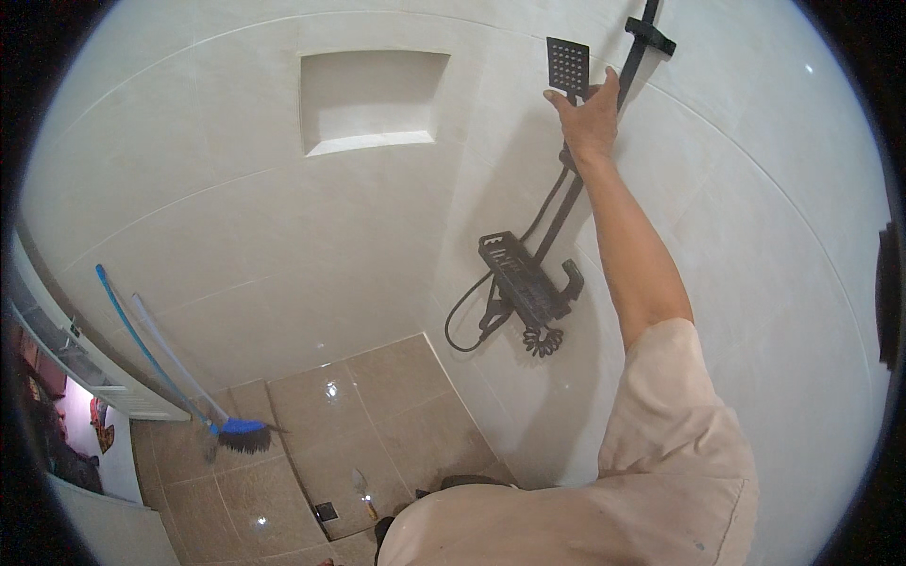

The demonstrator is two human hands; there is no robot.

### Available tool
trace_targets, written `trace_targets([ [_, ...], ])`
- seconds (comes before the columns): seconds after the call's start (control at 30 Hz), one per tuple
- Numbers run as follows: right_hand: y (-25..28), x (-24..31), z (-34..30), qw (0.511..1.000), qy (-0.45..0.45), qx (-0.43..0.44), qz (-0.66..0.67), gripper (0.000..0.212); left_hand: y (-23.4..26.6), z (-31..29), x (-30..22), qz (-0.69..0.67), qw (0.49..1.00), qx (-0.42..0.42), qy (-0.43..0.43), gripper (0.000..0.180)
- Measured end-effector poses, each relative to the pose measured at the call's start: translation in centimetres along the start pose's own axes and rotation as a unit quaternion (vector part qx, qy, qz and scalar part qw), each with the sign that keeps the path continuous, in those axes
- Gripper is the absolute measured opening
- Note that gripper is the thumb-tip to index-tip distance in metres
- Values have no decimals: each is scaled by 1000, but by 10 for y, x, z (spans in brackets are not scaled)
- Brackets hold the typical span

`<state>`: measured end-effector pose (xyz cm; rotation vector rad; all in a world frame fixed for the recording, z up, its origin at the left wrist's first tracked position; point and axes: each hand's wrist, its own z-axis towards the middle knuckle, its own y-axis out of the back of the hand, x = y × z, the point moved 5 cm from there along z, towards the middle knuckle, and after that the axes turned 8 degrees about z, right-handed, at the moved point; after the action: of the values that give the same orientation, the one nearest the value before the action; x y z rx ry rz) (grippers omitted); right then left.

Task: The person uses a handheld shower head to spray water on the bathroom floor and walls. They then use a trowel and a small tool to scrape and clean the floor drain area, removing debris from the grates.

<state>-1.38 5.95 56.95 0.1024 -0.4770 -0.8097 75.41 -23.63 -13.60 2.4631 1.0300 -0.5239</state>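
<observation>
Your right hand (593,127) is raised to the upper right of the frame, beside a black hand shower (568,66). Its head is a flat, thin-edged square, matte-looking, with rows of small pale nozzles in a neat grid, and the face is turned toward you and tilted slightly. The narrow neck below drops behind your hand. Your thumb stretches out to the left and one finger points up to the right, spread well apart; the other fingers are mostly hidden, so you cannot tell whether they have hold of the handle. Just behind your hand, a black rail (559,219) slants down the pale tiled wall, with a black bracket (650,37) near its top. At the centre right of the frame, the rail meets a dark, slotted shower unit (524,280), dulled by pale marks, with a coiled hose (543,341) bunched beneath it and a smooth black hose (451,316) looping to its left. A recessed niche (373,99) sits at the upper centre, and a blue-headed broom (243,434) stands at the lower left.
</observation>
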Motion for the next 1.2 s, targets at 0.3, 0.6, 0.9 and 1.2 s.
trace_targets([
  [0.3,-23,-13,14,998,24,-57,20,108,-16,-8,5,-12,1000,6,-8,42],
  [0.6,-6,-22,10,998,-8,-28,60,86,-15,-8,17,-16,1000,11,-16,39],
  [0.9,68,-24,-13,991,33,-74,104,37,-3,-6,26,-14,999,20,-22,36],
  [1.2,67,-32,-218,740,-335,332,479,16,26,-1,46,-52,990,96,-88,34],
])
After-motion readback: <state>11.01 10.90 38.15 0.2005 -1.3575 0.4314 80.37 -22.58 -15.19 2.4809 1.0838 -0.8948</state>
